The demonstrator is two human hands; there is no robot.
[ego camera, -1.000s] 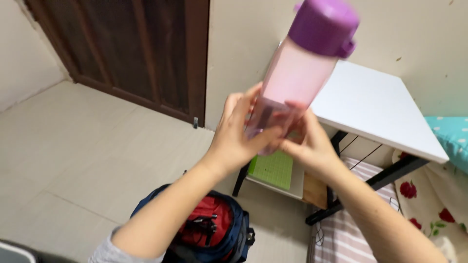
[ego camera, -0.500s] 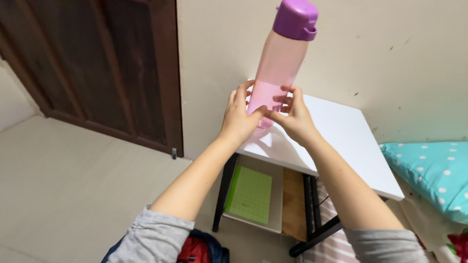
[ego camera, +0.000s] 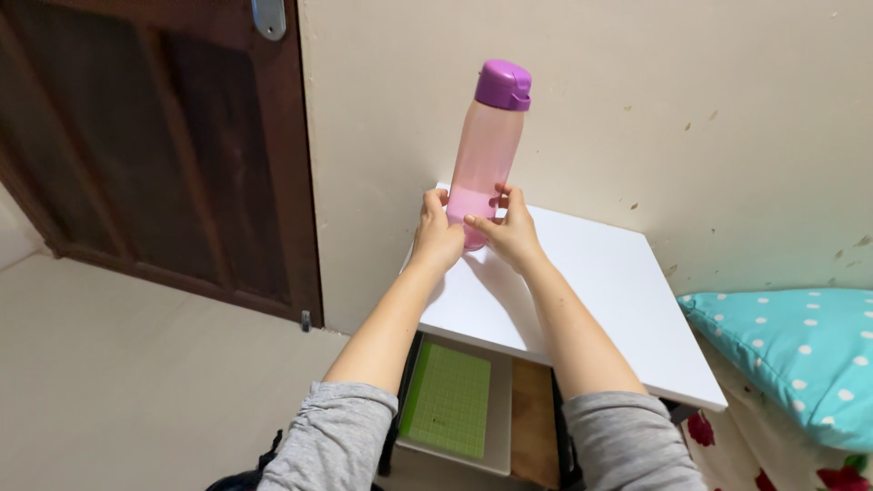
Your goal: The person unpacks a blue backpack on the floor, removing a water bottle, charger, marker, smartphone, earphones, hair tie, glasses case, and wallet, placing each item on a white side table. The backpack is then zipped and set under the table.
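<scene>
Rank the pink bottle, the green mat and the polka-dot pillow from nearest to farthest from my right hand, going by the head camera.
1. Pink bottle: held in the right hand, above the white table.
2. Green mat: on the shelf under the table, below left.
3. Polka-dot pillow: far right, beyond the table's edge.

pink bottle (ego camera: 485,155) lowered onto white table (ego camera: 600,300), now upright

The tall pink plastic bottle with a purple lid (ego camera: 486,155) stands on the back left part of the white flat table (ego camera: 591,300), close to the wall. The left hand (ego camera: 436,238) and right hand (ego camera: 511,232) grip its bottom from each side. A green grid mat (ego camera: 447,400) lies on the shelf under the table, the dark wooden door (ego camera: 155,155) is to the left, and the blue dotted pillow (ego camera: 800,355) is to the right.
</scene>
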